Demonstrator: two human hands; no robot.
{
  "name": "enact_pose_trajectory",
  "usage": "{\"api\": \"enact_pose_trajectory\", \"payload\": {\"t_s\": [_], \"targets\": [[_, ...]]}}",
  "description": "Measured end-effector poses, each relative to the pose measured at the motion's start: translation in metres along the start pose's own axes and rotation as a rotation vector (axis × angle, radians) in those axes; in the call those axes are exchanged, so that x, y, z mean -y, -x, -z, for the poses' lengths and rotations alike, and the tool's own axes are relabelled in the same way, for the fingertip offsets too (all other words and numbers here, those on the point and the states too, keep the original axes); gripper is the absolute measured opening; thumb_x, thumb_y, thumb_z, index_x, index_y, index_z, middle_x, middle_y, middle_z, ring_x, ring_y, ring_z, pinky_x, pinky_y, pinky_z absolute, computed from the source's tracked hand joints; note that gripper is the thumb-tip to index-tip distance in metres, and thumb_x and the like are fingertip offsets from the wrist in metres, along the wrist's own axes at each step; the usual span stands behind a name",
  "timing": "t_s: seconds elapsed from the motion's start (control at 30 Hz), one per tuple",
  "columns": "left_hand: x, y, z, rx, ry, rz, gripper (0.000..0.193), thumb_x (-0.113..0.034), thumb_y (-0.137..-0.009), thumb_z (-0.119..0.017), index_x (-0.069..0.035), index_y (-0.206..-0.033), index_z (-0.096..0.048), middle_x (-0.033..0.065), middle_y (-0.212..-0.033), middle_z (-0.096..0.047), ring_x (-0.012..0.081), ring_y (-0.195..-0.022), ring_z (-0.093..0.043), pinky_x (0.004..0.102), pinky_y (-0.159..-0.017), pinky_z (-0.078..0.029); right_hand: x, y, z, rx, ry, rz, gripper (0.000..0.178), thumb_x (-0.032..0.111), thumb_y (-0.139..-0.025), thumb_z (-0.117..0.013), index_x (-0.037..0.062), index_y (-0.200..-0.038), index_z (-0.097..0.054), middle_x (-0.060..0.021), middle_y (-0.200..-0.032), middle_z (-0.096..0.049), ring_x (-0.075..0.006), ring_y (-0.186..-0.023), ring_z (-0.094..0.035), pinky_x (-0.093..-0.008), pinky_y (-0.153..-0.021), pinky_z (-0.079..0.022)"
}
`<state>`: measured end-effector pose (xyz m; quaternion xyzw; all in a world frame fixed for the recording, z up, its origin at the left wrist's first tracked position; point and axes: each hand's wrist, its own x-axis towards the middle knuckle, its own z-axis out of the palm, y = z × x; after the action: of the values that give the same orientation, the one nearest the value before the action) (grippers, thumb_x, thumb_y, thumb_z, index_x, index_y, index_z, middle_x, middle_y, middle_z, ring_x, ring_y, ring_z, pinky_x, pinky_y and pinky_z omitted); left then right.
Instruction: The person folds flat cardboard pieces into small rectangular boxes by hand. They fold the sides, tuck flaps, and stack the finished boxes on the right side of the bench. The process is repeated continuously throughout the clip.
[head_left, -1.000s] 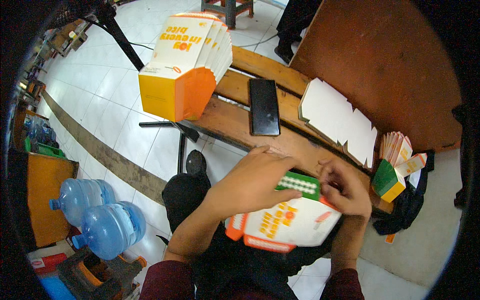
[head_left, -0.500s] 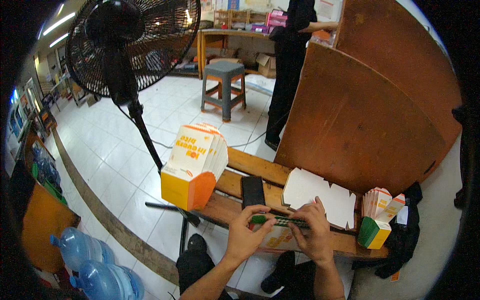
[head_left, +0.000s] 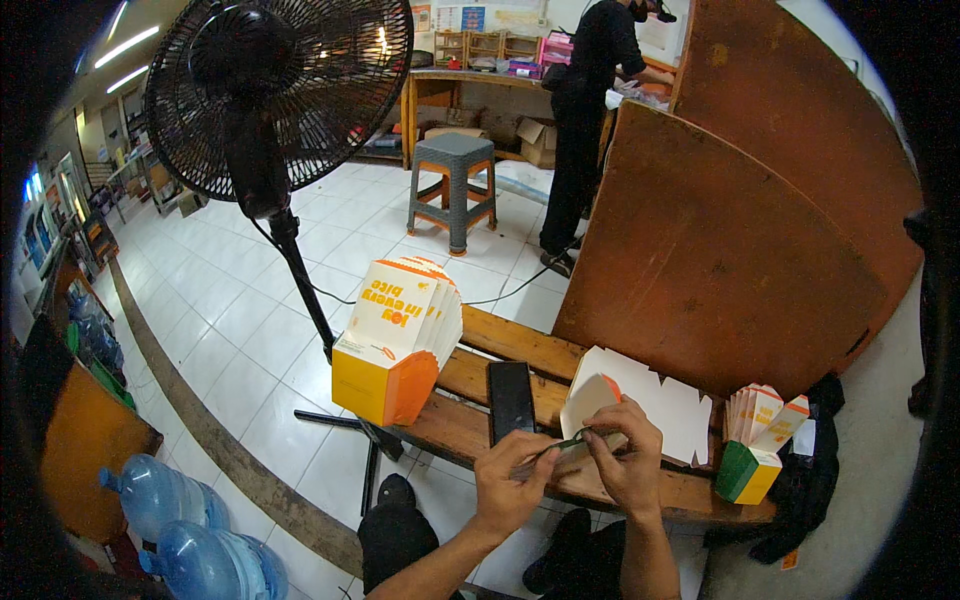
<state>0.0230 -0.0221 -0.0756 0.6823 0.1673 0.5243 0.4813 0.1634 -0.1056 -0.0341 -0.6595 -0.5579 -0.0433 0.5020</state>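
Note:
Between my two hands is a printed paper food carton (head_left: 588,406), its white and orange flap standing up and a narrow green edge turned toward me. My left hand (head_left: 513,482) pinches that green edge at one end. The fingertips of my right hand (head_left: 625,455) grip the other end, close to the upright flap. Behind my right hand, a stack of flat white carton blanks (head_left: 672,418) lies on the wooden bench (head_left: 512,335). A black phone-like slab (head_left: 511,398) rests on the slats just beyond my left hand.
Nested yellow, white and orange cartons (head_left: 392,335) stand at the bench's left end; smaller green and yellow ones (head_left: 752,462) at its right. A black pedestal fan (head_left: 262,110), grey stool (head_left: 452,185), brown panel (head_left: 720,250), blue water jugs (head_left: 205,540) and a standing person (head_left: 585,125) surround it.
The carton has turned in my hands, so its white and orange flap now rises above my fingers. My left hand has shifted slightly right and down. The person behind shows more fully.

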Motion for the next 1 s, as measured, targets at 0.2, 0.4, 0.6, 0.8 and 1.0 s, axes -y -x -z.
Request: {"api": "enact_pose_trajectory", "payload": {"t_s": [0.2, 0.4, 0.6, 0.8, 1.0], "targets": [[0.008, -0.004, -0.001, -0.123, 0.058, 0.366, 0.016, -0.008, -0.088, -0.068, 0.005, -0.098, -0.066, 0.0101, -0.088, -0.064, 0.0141, -0.079, -0.064, 0.0262, -0.070, -0.053, 0.016, 0.008, -0.010, 0.012, 0.039, -0.022, 0.021, -0.005, -0.070, -0.071, 0.0060, -0.087, -0.065, -0.0082, -0.082, -0.066, -0.0248, -0.081, -0.063, -0.0405, -0.092, -0.043], [0.007, -0.007, 0.003, -0.075, 0.270, 0.587, 0.020, -0.008, -0.088, -0.068, 0.005, -0.104, -0.066, 0.0078, -0.092, -0.060, 0.0118, -0.082, -0.062, 0.0249, -0.072, -0.056, 0.023, 0.015, -0.011, 0.104, 0.228, 0.068, 0.023, 0.001, -0.068, -0.076, 0.0112, -0.086, -0.064, -0.0026, -0.085, -0.064, -0.0213, -0.085, -0.063, -0.0495, -0.102, -0.031], [0.006, -0.014, 0.011, 0.239, -0.002, 0.356, 0.025, -0.005, -0.085, -0.067, -0.001, -0.110, -0.068, 0.0102, -0.096, -0.061, 0.0151, -0.085, -0.061, 0.0264, -0.074, -0.053, 0.014, 0.016, -0.011, 0.057, 0.259, 0.179, 0.023, 0.004, -0.069, -0.076, 0.0127, -0.087, -0.065, -0.0012, -0.091, -0.066, -0.0221, -0.093, -0.063, -0.0515, -0.104, -0.027], [0.012, -0.014, 0.016, 0.296, 0.073, 0.165, 0.031, 0.000, -0.081, -0.065, -0.003, -0.111, -0.070, 0.0078, -0.092, -0.060, 0.0149, -0.083, -0.058, 0.0259, -0.074, -0.047, 0.005, 0.015, -0.009, 0.007, 0.212, 0.231, 0.018, 0.005, -0.070, -0.075, 0.0144, -0.082, -0.065, 0.0012, -0.089, -0.066, -0.0208, -0.095, -0.062, -0.0506, -0.105, -0.025], [0.008, -0.016, 0.020, 0.348, 0.037, 0.146, 0.030, 0.001, -0.080, -0.064, -0.001, -0.110, -0.069, 0.0101, -0.093, -0.059, 0.0168, -0.082, -0.061, 0.0242, -0.066, -0.049, 0.005, 0.015, -0.007, 0.059, 0.192, 0.230, 0.015, 0.005, -0.070, -0.074, 0.0145, -0.077, -0.066, 0.0021, -0.087, -0.066, -0.0202, -0.095, -0.062, -0.0501, -0.106, -0.024]]}}
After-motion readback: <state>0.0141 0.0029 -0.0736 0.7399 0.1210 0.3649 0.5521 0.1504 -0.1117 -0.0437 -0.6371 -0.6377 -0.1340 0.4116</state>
